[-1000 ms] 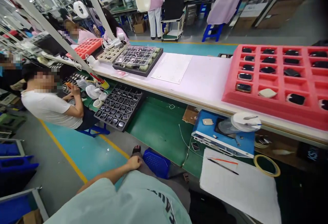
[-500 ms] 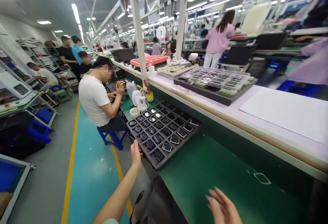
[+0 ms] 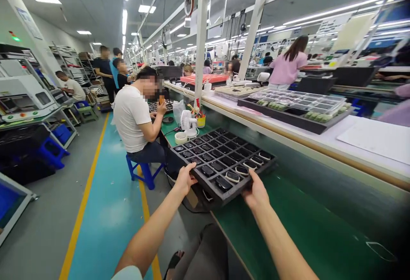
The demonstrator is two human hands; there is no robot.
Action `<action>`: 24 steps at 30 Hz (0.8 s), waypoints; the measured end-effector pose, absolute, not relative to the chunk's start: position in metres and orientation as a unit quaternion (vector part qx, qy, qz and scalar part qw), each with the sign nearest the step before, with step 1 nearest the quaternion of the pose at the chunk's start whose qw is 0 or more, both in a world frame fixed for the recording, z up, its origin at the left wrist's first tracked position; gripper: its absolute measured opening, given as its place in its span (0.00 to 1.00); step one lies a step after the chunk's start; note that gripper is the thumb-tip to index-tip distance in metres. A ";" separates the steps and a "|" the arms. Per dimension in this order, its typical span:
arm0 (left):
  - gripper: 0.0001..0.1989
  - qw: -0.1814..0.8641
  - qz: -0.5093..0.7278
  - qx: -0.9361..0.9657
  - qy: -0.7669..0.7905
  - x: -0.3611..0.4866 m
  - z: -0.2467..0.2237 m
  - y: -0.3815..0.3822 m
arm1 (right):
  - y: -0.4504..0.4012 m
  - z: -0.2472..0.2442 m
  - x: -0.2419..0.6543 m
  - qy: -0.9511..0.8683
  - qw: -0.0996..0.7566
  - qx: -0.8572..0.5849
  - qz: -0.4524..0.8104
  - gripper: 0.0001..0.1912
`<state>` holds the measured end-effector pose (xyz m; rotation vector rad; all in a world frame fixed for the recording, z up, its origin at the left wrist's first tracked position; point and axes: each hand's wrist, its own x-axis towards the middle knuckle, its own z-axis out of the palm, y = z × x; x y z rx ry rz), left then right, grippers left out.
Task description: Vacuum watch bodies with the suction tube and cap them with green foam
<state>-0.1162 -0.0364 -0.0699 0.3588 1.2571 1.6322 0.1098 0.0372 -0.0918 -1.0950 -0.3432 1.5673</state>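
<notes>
A black foam tray (image 3: 209,184) with a grid of compartments is gripped at its near end by both hands. My left hand (image 3: 186,179) is closed on its left edge, thumb on the rim. My right hand (image 3: 256,191) is closed on the right edge, fingers partly hidden beneath. Most compartments hold dark, glossy, rounded-rectangular pieces that look like watch faces (image 3: 221,183); several along the right side have pale frames (image 3: 233,176). The near end of the tray is raised above the green bench (image 3: 288,220). A thin pale frame (image 3: 381,251) lies on the bench at the right.
A small white fan (image 3: 188,122), a tape roll (image 3: 181,137) and a yellow cup of tools (image 3: 200,120) stand beyond the tray. A co-worker (image 3: 136,122) sits on a blue stool (image 3: 145,175) at the left. The raised shelf (image 3: 288,143) bears another loaded tray (image 3: 288,115).
My right hand has moved from above the bench to the tray's right edge and closed on it. The tray's near end has been lifted. The view has turned somewhat left.
</notes>
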 end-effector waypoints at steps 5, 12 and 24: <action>0.19 0.528 0.670 0.132 0.504 -0.174 -0.056 -0.023 | 0.061 -0.092 0.090 -0.128 0.615 -0.496 0.600 0.12; 0.12 0.486 0.677 0.147 0.533 -0.222 -0.044 0.015 | 0.054 -0.096 0.086 -0.175 0.668 -0.479 0.541 0.14; 0.29 0.460 0.718 0.272 0.447 -0.143 -0.024 -0.049 | -0.018 -0.089 0.179 -0.206 0.709 -0.479 0.475 0.16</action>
